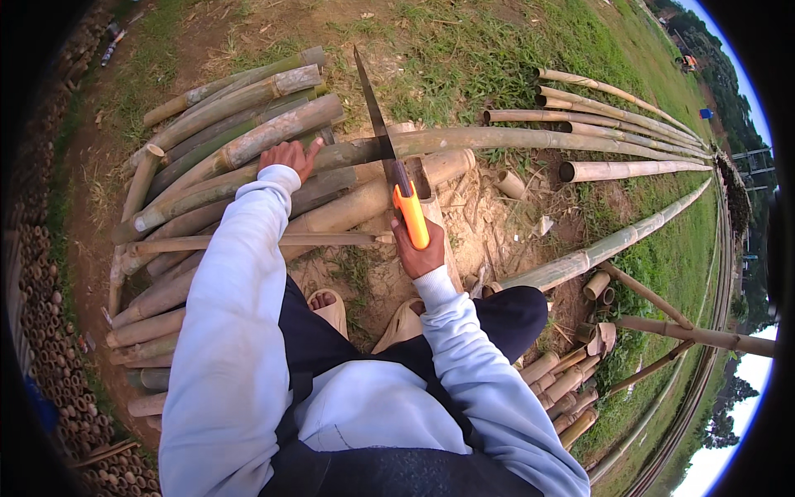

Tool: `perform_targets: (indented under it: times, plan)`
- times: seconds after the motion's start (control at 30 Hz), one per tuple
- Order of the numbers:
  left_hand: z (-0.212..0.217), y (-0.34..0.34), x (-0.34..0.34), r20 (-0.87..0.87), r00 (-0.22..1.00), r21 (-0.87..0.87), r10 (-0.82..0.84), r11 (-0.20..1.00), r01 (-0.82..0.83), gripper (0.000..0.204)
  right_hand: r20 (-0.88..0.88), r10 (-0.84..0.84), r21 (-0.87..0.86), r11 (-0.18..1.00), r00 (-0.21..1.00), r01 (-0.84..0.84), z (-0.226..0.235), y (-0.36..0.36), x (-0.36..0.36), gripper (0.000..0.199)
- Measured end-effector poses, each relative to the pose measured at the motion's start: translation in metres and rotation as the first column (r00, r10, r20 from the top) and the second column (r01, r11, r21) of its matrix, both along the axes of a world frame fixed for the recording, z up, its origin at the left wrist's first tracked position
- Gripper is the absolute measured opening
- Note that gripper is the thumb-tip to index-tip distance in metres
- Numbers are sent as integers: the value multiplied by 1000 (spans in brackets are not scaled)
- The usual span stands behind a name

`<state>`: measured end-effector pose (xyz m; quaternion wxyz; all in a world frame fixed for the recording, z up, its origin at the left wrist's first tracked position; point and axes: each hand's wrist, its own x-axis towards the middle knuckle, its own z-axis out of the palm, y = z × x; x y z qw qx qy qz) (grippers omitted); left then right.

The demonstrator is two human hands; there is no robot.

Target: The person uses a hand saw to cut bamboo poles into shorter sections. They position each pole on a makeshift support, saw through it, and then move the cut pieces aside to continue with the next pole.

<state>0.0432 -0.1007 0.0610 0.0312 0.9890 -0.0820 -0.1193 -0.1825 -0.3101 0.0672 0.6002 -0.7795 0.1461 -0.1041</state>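
Observation:
My right hand (421, 253) is closed round the orange handle (411, 214) of a hand saw. Its long dark blade (378, 116) points away from me and crosses a long bamboo pole (472, 139), near the pole's upper side. My left hand (290, 159) lies over the same pole, left of the blade, with fingers curled on it and thumb stuck out. Under the pole, near the saw, stands a notched wooden support (422, 178). Whether the teeth have cut into the bamboo is too small to tell.
Cut bamboo lengths (273, 124) lie stacked on the left. Long poles (629, 170) stretch away on the right. Short pieces (571, 381) lie near my right knee, beside a bamboo frame (687, 333). A short offcut (511, 184) and sawdust (468, 219) lie on the ground.

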Motion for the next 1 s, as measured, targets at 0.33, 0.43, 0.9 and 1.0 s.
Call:
perform_targets:
  times: [0.33, 0.43, 0.9, 1.0]
  plan:
    - [-9, 16, -1, 13, 1000, -43, -17, 999, 18, 64, -275, 6, 28, 1000, 961, 2, 63, 3, -180, 16]
    - [-5, 6, 4, -32, 999, -17, 13, 1000, -14, 61, -186, 26, -143, 988, 982, -53, 77, 2, -189, 18]
    - [-6, 9, 0, 15, 1000, -44, 0, 999, 1, 61, -187, -7, 18, 1000, 982, 11, 55, 2, -181, 22]
    - [-9, 6, 3, 49, 999, -41, 0, 999, 2, 60, -112, -16, -8, 1000, 994, 15, 45, 0, -166, 23]
